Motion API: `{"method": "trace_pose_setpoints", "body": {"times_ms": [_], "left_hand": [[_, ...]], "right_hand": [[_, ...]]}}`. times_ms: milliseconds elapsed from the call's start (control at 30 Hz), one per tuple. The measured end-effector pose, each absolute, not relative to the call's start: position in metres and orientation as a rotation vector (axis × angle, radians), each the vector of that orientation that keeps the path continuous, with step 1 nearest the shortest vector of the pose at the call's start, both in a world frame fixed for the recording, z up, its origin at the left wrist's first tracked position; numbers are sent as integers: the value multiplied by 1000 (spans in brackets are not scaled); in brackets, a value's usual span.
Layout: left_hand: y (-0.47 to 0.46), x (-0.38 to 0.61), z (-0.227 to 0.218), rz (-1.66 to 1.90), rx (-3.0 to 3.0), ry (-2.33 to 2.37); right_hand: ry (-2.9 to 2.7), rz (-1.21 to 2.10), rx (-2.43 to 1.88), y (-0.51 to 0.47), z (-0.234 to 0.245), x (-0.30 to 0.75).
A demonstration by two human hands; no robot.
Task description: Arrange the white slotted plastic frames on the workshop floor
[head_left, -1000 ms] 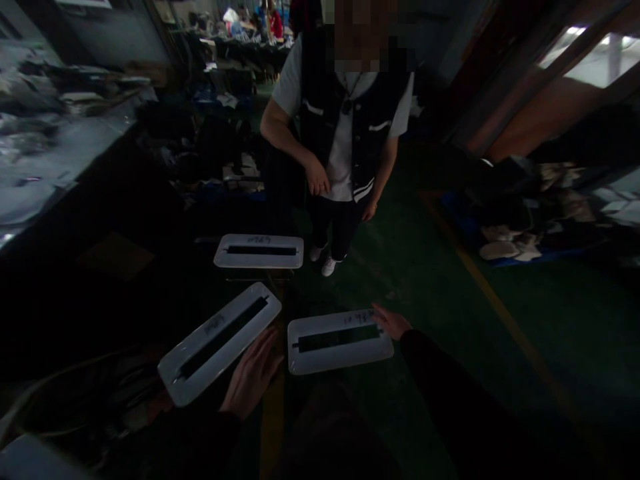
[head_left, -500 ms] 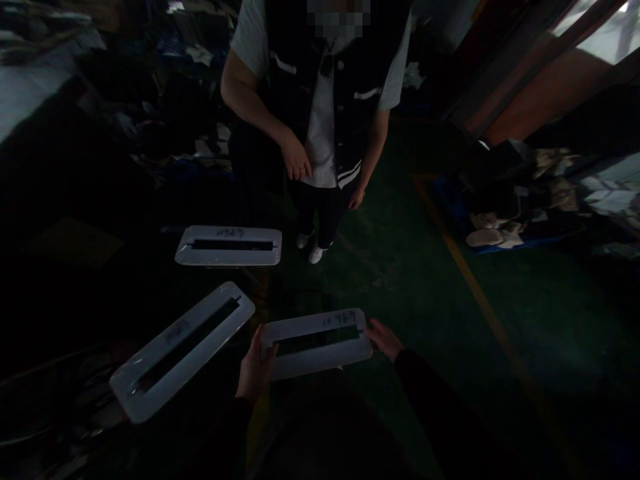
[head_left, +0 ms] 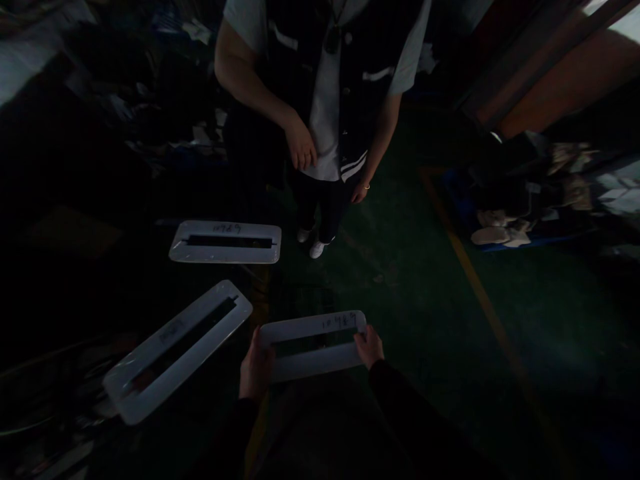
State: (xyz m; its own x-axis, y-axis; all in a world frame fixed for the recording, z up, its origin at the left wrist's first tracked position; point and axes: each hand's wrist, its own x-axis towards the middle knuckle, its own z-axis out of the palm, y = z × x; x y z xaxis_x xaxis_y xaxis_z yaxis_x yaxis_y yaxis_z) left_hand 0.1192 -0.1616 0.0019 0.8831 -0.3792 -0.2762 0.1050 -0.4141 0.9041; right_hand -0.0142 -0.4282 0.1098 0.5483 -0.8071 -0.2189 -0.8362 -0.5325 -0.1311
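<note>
A white rectangular plate with a long dark slot (head_left: 313, 345) is held at both short ends. My left hand (head_left: 256, 370) grips its left end and my right hand (head_left: 369, 347) grips its right end, fingers curled over the edge. Handwritten marks show near its top right corner. Two more slotted white plates lie nearby: one angled to the left (head_left: 177, 350) and one farther back (head_left: 225, 242).
A person in a dark vest and white shirt (head_left: 325, 100) stands just beyond the plates, arms hanging. The floor is dark green with a yellow line (head_left: 480, 293) running along the right. Cluttered piles lie at the right (head_left: 525, 200) and upper left.
My left hand moved from beside the angled plate to the left end of the near plate. My right hand closed over its right end. The view tilted down.
</note>
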Motion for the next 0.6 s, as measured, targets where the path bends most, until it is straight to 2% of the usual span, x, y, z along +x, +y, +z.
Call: {"method": "trace_pose_setpoints", "body": {"times_ms": [200,400,600], "left_hand": [[-156,128,-3,-442,1917,-372],[-154,146,1,-345,2031,-689],[-154,146,3,-343,2129,-725]], "right_hand": [[906,273,-2852,-438,148,-7],[395,698,-3058,-455,173,28],[143,1030,-3185,-453,180,46]]}}
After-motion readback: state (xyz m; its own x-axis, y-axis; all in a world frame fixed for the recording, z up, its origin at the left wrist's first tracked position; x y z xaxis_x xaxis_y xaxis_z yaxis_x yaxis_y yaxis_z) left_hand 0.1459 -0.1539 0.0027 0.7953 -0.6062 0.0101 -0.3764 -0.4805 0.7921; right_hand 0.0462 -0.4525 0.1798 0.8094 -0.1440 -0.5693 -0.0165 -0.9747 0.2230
